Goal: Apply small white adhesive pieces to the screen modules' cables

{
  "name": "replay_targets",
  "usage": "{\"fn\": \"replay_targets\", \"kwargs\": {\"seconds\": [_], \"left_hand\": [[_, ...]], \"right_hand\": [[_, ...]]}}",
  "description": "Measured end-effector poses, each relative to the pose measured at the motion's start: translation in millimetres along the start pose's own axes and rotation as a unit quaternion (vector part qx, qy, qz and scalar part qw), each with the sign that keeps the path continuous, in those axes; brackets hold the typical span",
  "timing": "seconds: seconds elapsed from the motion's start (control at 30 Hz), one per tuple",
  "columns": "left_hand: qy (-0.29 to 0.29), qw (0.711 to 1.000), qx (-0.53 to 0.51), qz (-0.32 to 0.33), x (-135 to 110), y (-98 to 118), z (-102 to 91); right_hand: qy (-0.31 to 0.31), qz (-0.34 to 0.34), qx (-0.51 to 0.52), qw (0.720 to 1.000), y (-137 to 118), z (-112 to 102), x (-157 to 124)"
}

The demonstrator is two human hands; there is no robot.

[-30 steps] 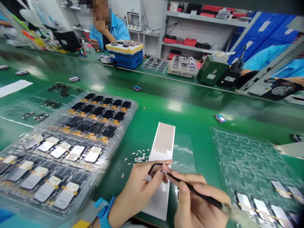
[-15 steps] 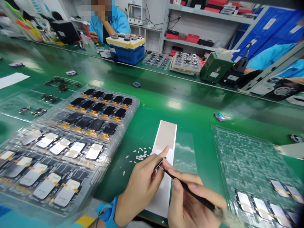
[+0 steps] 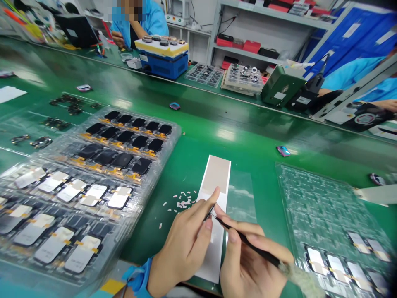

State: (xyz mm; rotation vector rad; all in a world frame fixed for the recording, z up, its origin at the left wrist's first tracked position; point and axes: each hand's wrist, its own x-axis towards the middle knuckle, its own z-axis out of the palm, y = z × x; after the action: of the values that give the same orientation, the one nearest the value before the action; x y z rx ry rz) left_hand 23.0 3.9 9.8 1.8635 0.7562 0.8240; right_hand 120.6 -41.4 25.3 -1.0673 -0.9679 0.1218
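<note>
The big clear tray (image 3: 173, 132) on your left is packed with modules in neat rows: the far rows are black panels (image 3: 124, 136) with orange-gold tape tabs, and the nearer ones are white-and-silver backed modules (image 3: 94, 195). The other clear tray (image 3: 310, 198) on your right is mostly ribbed plastic, with a few white-faced modules (image 3: 336, 265) bunched toward its near end. Between the two, on the green desk (image 3: 248, 153), there's a white strip (image 3: 214, 256) with a beige sheet (image 3: 216, 174) on its far end and a piece of clear film (image 3: 243, 194) just beside it. A small scatter of tiny white bits (image 3: 182, 202) sits on the desk right next to the strip's left edge. Farther off you've got a blue machine (image 3: 163, 58), a green box (image 3: 281, 86), shelves (image 3: 248, 47) and a co-worker's blue sleeve (image 3: 151, 20), none of it in your way. Your left hand (image 3: 182, 248), wearing a blue wrist strap (image 3: 139, 278), is pinching a thin dark tool (image 3: 210, 212), mostly hidden, so I can't tell exactly what it is. Your right hand (image 3: 251, 260) is pinching black tweezers (image 3: 248, 242), their tip right up against that tool above the strip, just right of the white bits.
</note>
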Motion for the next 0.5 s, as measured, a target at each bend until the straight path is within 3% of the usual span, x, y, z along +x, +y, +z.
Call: {"fn": "replay_targets", "kwargs": {"seconds": [0.5], "left_hand": [[-0.004, 1.000, 0.008, -0.009, -0.3, -0.8, -0.4]], "right_hand": [[-0.002, 0.007, 0.006, 1.000, 1.8, -0.7, -0.7]]}}
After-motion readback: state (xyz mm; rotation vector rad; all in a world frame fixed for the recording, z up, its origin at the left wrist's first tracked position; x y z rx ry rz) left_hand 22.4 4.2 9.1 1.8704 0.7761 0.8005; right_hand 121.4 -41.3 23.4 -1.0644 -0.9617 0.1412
